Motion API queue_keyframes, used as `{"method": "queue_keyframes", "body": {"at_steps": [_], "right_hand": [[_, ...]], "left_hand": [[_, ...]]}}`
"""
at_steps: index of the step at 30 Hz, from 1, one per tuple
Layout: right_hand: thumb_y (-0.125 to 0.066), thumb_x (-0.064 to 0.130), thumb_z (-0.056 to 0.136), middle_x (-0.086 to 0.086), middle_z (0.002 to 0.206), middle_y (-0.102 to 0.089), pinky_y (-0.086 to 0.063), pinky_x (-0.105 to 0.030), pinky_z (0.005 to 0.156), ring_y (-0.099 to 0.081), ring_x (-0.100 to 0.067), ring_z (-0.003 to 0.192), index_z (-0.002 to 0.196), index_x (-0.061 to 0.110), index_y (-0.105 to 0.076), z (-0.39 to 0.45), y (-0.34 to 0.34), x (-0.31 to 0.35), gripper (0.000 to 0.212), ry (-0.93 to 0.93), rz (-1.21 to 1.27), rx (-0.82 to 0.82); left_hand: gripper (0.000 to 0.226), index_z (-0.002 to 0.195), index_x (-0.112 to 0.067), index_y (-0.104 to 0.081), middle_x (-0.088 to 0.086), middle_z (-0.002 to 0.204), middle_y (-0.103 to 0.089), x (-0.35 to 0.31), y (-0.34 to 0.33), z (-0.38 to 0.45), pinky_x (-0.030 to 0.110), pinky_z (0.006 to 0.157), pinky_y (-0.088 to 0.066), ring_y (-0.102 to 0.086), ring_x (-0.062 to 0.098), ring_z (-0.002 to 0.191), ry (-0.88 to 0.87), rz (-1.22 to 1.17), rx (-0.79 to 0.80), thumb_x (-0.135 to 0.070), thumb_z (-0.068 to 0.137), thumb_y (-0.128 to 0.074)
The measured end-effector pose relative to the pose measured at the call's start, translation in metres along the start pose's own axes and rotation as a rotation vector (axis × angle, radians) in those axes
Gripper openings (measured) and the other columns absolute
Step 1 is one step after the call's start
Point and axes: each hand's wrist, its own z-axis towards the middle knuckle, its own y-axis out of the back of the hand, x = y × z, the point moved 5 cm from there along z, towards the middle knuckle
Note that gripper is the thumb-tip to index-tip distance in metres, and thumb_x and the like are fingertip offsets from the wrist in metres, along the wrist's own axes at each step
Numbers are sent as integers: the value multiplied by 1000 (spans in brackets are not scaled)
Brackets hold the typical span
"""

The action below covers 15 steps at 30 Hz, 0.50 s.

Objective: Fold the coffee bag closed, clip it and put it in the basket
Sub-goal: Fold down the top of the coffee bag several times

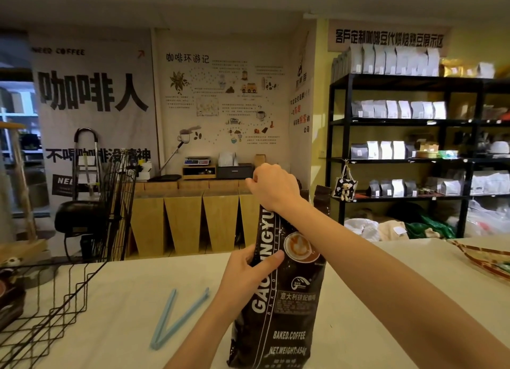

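Note:
A tall black coffee bag point(287, 308) stands upright on the white table, printed with white lettering and a latte picture. My left hand point(249, 276) grips its left side at mid height, thumb across the front. My right hand point(271, 188) is closed over the top of the bag, hiding the opening. A light-blue sealing clip point(176, 317) lies open in a V on the table, left of the bag. The black wire basket point(63, 299) sits at the table's left edge.
A woven tray point(485, 258) lies at the table's right edge. Beyond the table stand a wooden counter point(187, 219) with a scale, a black shelf unit point(408, 137) of coffee bags and a stepladder point(85, 164).

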Motion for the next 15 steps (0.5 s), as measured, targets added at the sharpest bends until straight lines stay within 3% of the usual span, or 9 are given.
{"method": "queue_keyframes", "body": {"at_steps": [2,5,6,10,15], "right_hand": [[-46,29,89,-5,77,-57,-42,-34,64,-57,-27,73,86,9,-62,1,0,3,26,7,-18,54],[-51,25,87,-2,70,-54,-44,-36,66,-55,-24,68,80,11,-56,4,-7,5,17,-11,-9,216],[-53,24,86,-1,64,-52,-44,-36,65,-53,-21,62,74,12,-55,5,-12,4,17,-39,43,271],[-59,18,83,1,50,-42,-41,-25,54,-39,-12,44,62,11,-54,4,-28,-6,22,-188,314,378],[-57,23,86,3,48,-41,-34,-16,41,-38,-8,40,57,12,-55,1,-32,-6,31,-219,354,397]], "left_hand": [[14,87,-17,-69,1,80,-77,0,0,-1,24,61,-56,-73,18,75,14,-10,-5,-27,77,-64],[60,90,8,-64,25,87,-72,-3,-1,-2,42,74,-56,-70,35,81,6,-7,-45,-48,70,-57],[65,90,11,-63,28,88,-71,-5,0,-3,44,77,-55,-69,37,82,-7,-4,-56,-50,70,-55],[63,88,12,-61,30,85,-70,-10,3,-4,51,75,-53,-68,40,80,-72,42,-51,-48,74,-51],[55,90,1,-65,22,86,-72,-4,7,-4,48,77,-55,-70,32,81,-94,112,-44,-49,77,-45]]}}
